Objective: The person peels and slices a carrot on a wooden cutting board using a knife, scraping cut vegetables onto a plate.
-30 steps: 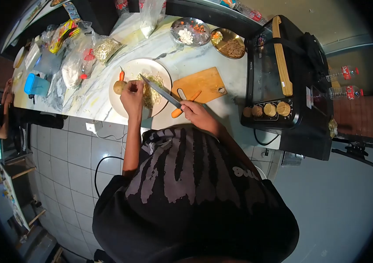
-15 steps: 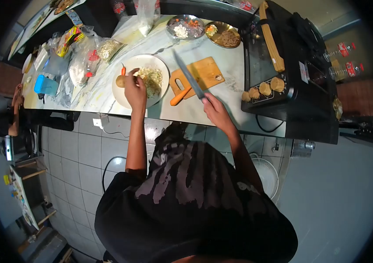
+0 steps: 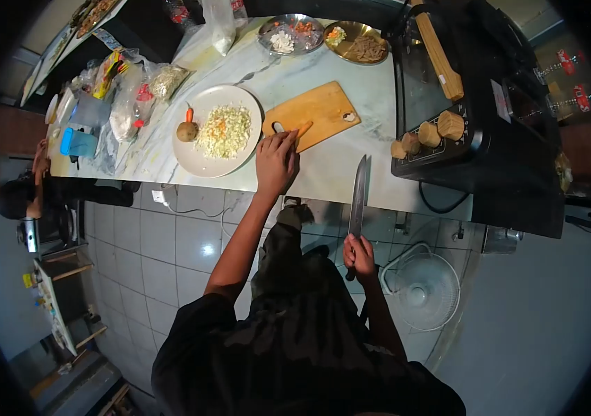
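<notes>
My left hand (image 3: 277,163) is closed over a carrot (image 3: 304,128) at the near edge of the wooden cutting board (image 3: 327,107). Only the carrot's tip shows past my fingers; the rest is hidden. My right hand (image 3: 359,256) grips a long kitchen knife (image 3: 359,191) by its handle, off the counter's front edge, blade pointing away from me. Left of the board, a large white plate (image 3: 188,156) carries a heap of finely chopped pale vegetables (image 3: 225,132). On the same plate lie a small carrot (image 3: 189,115) and a round brown potato-like vegetable (image 3: 186,132).
Two metal plates, one with chopped pieces (image 3: 283,26) and one with brown slices (image 3: 367,50), stand at the back. A black oven (image 3: 497,125) borders the right. Plastic bags (image 3: 129,104) and a blue-lidded container (image 3: 78,141) sit left. A fan (image 3: 424,291) stands below; another person (image 3: 18,197) is far left.
My left hand has left the white plate and moved right onto the carrot by the board. My right hand has drawn the knife back from above the board, toward my body.
</notes>
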`<state>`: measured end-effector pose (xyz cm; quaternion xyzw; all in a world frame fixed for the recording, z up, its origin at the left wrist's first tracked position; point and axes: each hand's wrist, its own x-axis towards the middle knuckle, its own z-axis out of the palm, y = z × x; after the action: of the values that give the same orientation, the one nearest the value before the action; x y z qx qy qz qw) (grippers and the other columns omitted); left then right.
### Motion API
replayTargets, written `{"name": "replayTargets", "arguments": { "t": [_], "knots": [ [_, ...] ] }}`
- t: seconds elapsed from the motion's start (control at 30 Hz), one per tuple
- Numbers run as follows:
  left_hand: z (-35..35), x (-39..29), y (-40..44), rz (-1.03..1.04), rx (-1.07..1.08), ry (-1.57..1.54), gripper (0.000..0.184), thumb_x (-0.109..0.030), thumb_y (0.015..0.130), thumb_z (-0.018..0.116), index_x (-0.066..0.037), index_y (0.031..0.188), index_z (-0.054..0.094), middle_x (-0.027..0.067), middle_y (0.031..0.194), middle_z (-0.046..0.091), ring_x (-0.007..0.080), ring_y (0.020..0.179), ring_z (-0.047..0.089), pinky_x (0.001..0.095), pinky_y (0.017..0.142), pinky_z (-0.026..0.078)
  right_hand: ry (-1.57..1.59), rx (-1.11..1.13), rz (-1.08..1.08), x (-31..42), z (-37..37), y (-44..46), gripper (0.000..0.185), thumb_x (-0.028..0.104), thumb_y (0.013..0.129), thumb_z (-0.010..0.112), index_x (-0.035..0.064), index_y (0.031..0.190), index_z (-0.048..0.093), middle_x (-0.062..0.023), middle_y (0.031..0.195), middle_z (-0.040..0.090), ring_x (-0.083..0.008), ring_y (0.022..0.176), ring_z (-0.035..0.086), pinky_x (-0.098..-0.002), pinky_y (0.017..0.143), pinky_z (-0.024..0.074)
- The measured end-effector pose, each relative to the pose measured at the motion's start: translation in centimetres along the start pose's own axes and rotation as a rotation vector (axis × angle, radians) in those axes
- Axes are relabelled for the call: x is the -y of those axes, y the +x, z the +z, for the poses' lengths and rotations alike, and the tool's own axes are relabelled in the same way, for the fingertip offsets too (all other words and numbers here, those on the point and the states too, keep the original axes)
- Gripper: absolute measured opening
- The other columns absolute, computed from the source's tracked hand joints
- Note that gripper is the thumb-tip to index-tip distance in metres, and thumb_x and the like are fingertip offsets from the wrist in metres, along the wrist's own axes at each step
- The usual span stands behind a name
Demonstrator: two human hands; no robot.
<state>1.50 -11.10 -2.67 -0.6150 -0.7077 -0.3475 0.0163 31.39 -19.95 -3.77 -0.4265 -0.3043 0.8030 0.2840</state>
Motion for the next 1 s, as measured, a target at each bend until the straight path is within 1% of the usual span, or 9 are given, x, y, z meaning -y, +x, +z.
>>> {"name": "replayTargets", "arguments": {
  "t": [0.2, 0.23, 0.37, 0.47, 0.6, 0.73, 0.8, 0.93, 1.0],
  "knots": [
    [-0.4, 0.4, 0.6, 0.013, 0.028, 0.009, 0.042, -0.011, 0.085, 0.065, -0.013, 0.127, 0.064, 0.0077, 0.113, 0.063, 0.0268, 0.107, 0.056, 0.0415, 0.095, 0.039, -0.234, 0.007, -0.089, 4.1, 1.6, 3.5, 0.029, 0.028, 0.104, 0.052, -0.0002, 0.098, 0.057, 0.0033, 0.059, 0.040, -0.0049, 0.046, 0.040, -0.0229, 0.041, 0.0332],
    [-0.5, 0.5, 0.8, 0.012, 0.050, 0.007, 0.042, -0.012, 0.085, 0.065, -0.013, 0.127, 0.064, 0.0076, 0.113, 0.063, 0.0269, 0.107, 0.056, 0.0417, 0.094, 0.039, -0.258, 0.007, -0.109, 4.6, 1.6, 4.6, 0.028, 0.025, 0.104, 0.052, -0.0007, 0.109, 0.060, 0.0034, 0.060, 0.042, -0.0045, 0.046, 0.040, -0.0223, 0.042, 0.0344],
    [-0.5, 1.1, 1.1, 0.017, 0.100, 0.028, 0.045, -0.016, 0.084, 0.067, -0.013, 0.128, 0.062, 0.0084, 0.116, 0.061, 0.0276, 0.109, 0.054, 0.0431, 0.092, 0.038, -0.267, 0.022, -0.219, 6.2, 2.4, 9.3, 0.032, 0.022, 0.103, 0.052, 0.0048, 0.130, 0.057, 0.0039, 0.063, 0.042, -0.0047, 0.047, 0.040, -0.0218, 0.044, 0.0353],
    [-1.2, 0.9, 1.7, -0.030, 0.240, 0.061, 0.045, -0.019, 0.084, 0.068, -0.013, 0.128, 0.061, 0.0091, 0.119, 0.060, 0.0278, 0.111, 0.054, 0.0431, 0.094, 0.039, -0.286, -0.053, -0.221, 7.9, 3.5, 11.3, 0.033, 0.021, 0.103, 0.053, 0.0059, 0.132, 0.056, 0.0046, 0.064, 0.041, -0.0042, 0.048, 0.039, -0.0216, 0.044, 0.0351],
    [-1.3, 1.0, 4.5, -0.048, 0.309, 0.009, 0.049, -0.028, 0.081, 0.072, -0.006, 0.123, 0.060, 0.0150, 0.110, 0.061, 0.0325, 0.107, 0.054, 0.0461, 0.092, 0.042, -0.269, -0.132, -0.175, 8.0, 3.3, 12.3, 0.032, 0.023, 0.103, 0.053, 0.0109, 0.133, 0.057, 0.0059, 0.065, 0.041, -0.0029, 0.048, 0.038, -0.0212, 0.043, 0.0347],
    [0.7, 0.5, 9.7, 0.096, 0.266, -0.181, 0.043, -0.025, 0.079, 0.073, -0.004, 0.115, 0.064, 0.0176, 0.103, 0.063, 0.0370, 0.100, 0.055, 0.0465, 0.089, 0.046, -0.508, -0.196, -0.356, 7.0, 3.6, 12.1, 0.031, 0.019, 0.103, 0.052, 0.0058, 0.130, 0.056, 0.0058, 0.060, 0.041, -0.0033, 0.043, 0.037, -0.0219, 0.039, 0.0320],
    [2.3, -0.2, 12.0, 0.177, 0.257, -0.239, 0.041, -0.022, 0.081, 0.069, -0.009, 0.120, 0.065, 0.0175, 0.105, 0.062, 0.0371, 0.099, 0.056, 0.0457, 0.089, 0.047, -0.516, -0.211, -0.417, 6.5, 3.7, 12.6, 0.028, 0.018, 0.103, 0.052, 0.0052, 0.127, 0.058, 0.0055, 0.058, 0.041, -0.0036, 0.041, 0.035, -0.0230, 0.038, 0.0311],
    [5.2, -0.7, 14.3, 0.369, 0.325, -0.257, 0.040, -0.013, 0.081, 0.065, -0.010, 0.121, 0.065, 0.0135, 0.108, 0.063, 0.0338, 0.101, 0.057, 0.0423, 0.090, 0.049, -0.400, -0.319, -0.449, 5.6, 3.3, 13.7, 0.025, 0.016, 0.103, 0.052, 0.0058, 0.123, 0.061, 0.0060, 0.057, 0.042, -0.0037, 0.041, 0.035, -0.0236, 0.038, 0.0312],
    [6.0, -0.4, 14.6, 0.520, 0.295, -0.232, 0.033, -0.010, 0.081, 0.064, -0.009, 0.113, 0.069, 0.0109, 0.106, 0.064, 0.0314, 0.100, 0.058, 0.0407, 0.089, 0.050, -0.492, -0.333, -0.464, 5.7, 3.0, 13.7, 0.025, 0.016, 0.102, 0.052, 0.0067, 0.124, 0.061, 0.0066, 0.058, 0.042, -0.0033, 0.043, 0.036, -0.0227, 0.040, 0.0306]
  ]
}}
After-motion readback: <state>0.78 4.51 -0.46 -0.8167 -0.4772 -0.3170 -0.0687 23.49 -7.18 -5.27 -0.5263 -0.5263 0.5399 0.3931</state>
